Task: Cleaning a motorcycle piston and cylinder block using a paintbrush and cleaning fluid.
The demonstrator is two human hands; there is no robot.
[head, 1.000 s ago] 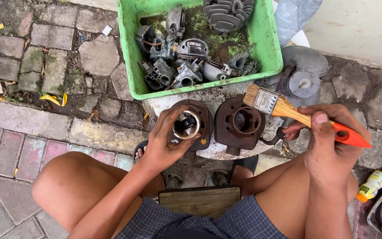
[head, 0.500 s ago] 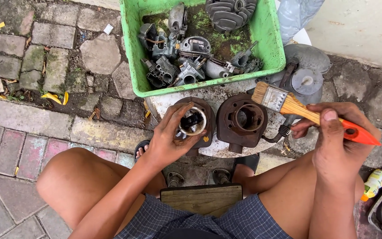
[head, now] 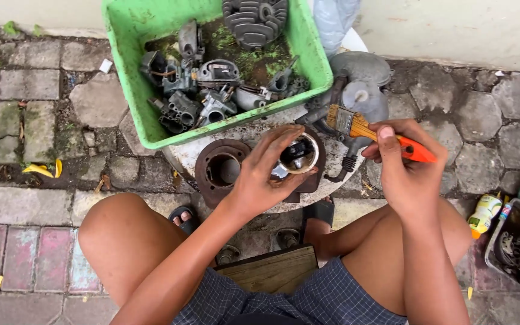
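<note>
Your left hand (head: 260,180) is closed around a round metal engine part (head: 299,153), fingers wrapped over its rim with the open bore facing up at you. It sits just right of the rusty brown engine cylinder (head: 221,171), which rests on the pale round slab (head: 242,135) in front of your knees. Your right hand (head: 401,174) is shut on the orange handle of a paintbrush (head: 362,129), thumb on top, bristles pointing toward the held part but not touching it; the brush tip hangs to the right of the cylinder, well past the part in your grip.

To brush well, I'd tilt the bore slightly toward the brush so the bristles reach the inner wall, and keep your left fingers off the surface being swept. Work from the rim inward with short strokes. Mind the cylinder just beside your left wrist; a knock could shift it toward the slab's near edge. The green plastic tub (head: 133,78) of carburettor and engine parts (head: 203,90) stands directly behind the cylinder, touching the slab.
</note>
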